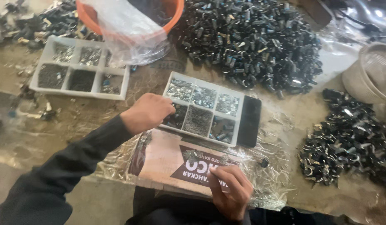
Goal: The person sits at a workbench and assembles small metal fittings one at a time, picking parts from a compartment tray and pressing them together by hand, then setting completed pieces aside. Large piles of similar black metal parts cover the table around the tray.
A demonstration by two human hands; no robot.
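While reaching into the near parts tray [241, 109] with pinched left hand [148, 111], right hand [231, 192] closed on something unseen, could easily have spilled tiny screws [198, 120] across compartments.

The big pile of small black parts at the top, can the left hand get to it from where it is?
Probably yes. The left hand rests at the near white compartment tray, and the big pile of small black parts lies just beyond that low tray, with nothing tall between.
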